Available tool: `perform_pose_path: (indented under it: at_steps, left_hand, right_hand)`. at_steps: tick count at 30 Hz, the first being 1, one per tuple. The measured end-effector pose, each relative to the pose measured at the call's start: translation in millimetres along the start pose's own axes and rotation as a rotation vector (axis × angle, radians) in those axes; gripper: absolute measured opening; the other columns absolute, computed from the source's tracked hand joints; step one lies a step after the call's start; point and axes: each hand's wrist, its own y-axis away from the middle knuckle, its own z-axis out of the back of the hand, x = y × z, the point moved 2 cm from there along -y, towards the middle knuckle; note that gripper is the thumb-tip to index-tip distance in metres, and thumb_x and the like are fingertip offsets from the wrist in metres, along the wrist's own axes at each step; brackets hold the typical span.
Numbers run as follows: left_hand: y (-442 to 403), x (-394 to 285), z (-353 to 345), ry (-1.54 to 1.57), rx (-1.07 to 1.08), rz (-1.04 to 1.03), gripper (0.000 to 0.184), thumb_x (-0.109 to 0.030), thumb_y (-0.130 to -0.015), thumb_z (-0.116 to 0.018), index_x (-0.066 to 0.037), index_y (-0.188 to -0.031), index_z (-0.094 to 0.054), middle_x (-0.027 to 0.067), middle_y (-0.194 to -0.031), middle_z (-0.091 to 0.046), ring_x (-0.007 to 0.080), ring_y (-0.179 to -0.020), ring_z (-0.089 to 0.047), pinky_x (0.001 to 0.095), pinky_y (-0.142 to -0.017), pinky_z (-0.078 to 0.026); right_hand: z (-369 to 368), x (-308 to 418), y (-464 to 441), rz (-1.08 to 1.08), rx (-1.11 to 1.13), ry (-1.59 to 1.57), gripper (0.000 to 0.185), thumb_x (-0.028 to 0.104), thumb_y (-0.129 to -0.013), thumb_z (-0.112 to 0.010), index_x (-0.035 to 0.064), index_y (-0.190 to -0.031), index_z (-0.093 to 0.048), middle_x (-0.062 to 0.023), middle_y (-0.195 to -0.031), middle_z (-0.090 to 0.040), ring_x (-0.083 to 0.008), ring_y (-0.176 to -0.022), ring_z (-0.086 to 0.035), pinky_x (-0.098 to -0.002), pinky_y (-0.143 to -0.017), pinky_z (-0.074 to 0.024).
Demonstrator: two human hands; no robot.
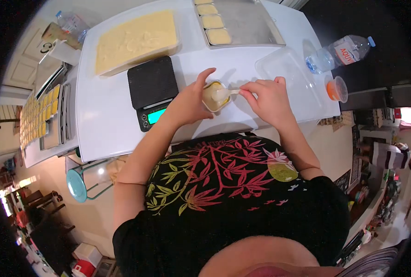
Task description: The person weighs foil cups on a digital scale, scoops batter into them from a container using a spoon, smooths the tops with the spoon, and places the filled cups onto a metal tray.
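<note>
My left hand [190, 102] curls around a small square foil cup [212, 105] with pale yellow cream in it. In my right hand [271, 99], pinched between thumb and fingers, is a white plastic spoon [221, 94] whose bowl is inside the cup. Left of the cup sits a black digital scale [153, 85], its green display lit and nothing on its platform. Beyond the scale stands a large clear tub [141, 59] of pale yellow cream [138, 34].
A metal tray [251, 23] at the back holds several filled cups [218, 36] along its left side. To the right are a clear plastic container [291, 76], a water bottle [341, 53] and an orange-bottomed cup [336, 89]. More filled cups [44, 113] stand on trays at far left.
</note>
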Motion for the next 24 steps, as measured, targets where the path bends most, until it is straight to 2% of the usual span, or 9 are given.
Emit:
perform_pose_path:
  at_steps: [2,5,8,11,14,20,24]
  left_hand:
    - [9.3,-10.6,5.8,0.036,0.077,0.168,0.119,-0.007,-0.052,-0.089,-0.017,-0.147,-0.019,0.0266,-0.117,-0.059,0.0412,-0.110,-0.058,0.0431,-0.095,-0.049]
    - [12.9,-12.4,13.2,-0.055,0.082,0.153,0.123,-0.004,-0.049,-0.089,-0.019,-0.148,-0.018,0.0243,-0.121,-0.058,0.0396,-0.114,-0.057,0.0430,-0.097,-0.047]
    - [6.0,10.6,7.8,-0.149,-0.046,-0.227,0.123,-0.003,-0.049,-0.089,-0.020,-0.148,-0.018,0.0213,-0.127,-0.056,0.0387,-0.119,-0.053,0.0423,-0.102,-0.044]
    - [1.9,8.8,1.0,-0.061,0.102,-0.180,0.123,-0.002,-0.048,-0.088,-0.019,-0.148,-0.018,0.0193,-0.131,-0.054,0.0381,-0.123,-0.050,0.0426,-0.106,-0.041]
    - [2.5,7.7,-7.5,0.015,0.131,-0.120,0.122,-0.003,-0.050,-0.089,-0.018,-0.148,-0.017,0.0206,-0.131,-0.054,0.0379,-0.122,-0.052,0.0433,-0.105,-0.042]
    - [8.3,6.2,-16.5,0.067,-0.012,-0.051,0.116,-0.008,-0.056,-0.088,-0.017,-0.148,-0.018,0.0233,-0.126,-0.056,0.0378,-0.114,-0.056,0.0434,-0.099,-0.046]
    - [8.6,15.3,-25.8,0.094,-0.101,-0.095,0.117,-0.012,-0.054,-0.089,-0.013,-0.148,-0.019,0.0240,-0.122,-0.057,0.0377,-0.110,-0.058,0.0421,-0.096,-0.047]
  right_hand:
    - [5.7,-0.8,2.9,0.005,0.009,0.006,0.012,0.029,-0.086,-0.065,0.0187,-0.085,-0.071,0.0009,-0.072,-0.065,-0.0192,-0.067,-0.059,-0.0394,-0.073,-0.0300]
    - [8.8,-3.4,6.2,0.017,0.054,-0.005,0.011,0.028,-0.086,-0.066,0.0190,-0.085,-0.071,0.0016,-0.072,-0.065,-0.0182,-0.067,-0.059,-0.0380,-0.073,-0.0291]
    - [6.5,-3.7,7.1,0.055,0.065,-0.016,0.009,0.028,-0.085,-0.067,0.0196,-0.085,-0.071,0.0020,-0.071,-0.063,-0.0180,-0.068,-0.058,-0.0381,-0.073,-0.0287]
    - [8.5,-3.4,6.5,0.075,0.043,0.003,0.008,0.028,-0.084,-0.067,0.0201,-0.084,-0.071,0.0024,-0.071,-0.062,-0.0177,-0.069,-0.057,-0.0382,-0.074,-0.0286]
    - [13.5,-8.6,8.0,0.086,0.022,0.028,0.008,0.028,-0.083,-0.068,0.0203,-0.084,-0.071,0.0027,-0.070,-0.061,-0.0173,-0.070,-0.056,-0.0385,-0.076,-0.0287]
    - [9.3,-8.0,9.1,0.114,0.058,-0.026,0.007,0.027,-0.082,-0.069,0.0207,-0.084,-0.071,0.0033,-0.069,-0.058,-0.0170,-0.070,-0.056,-0.0387,-0.077,-0.0290]
    - [8.4,-6.0,6.3,0.122,0.014,-0.048,0.007,0.027,-0.081,-0.070,0.0208,-0.084,-0.071,0.0033,-0.068,-0.057,-0.0171,-0.069,-0.055,-0.0389,-0.076,-0.0292]
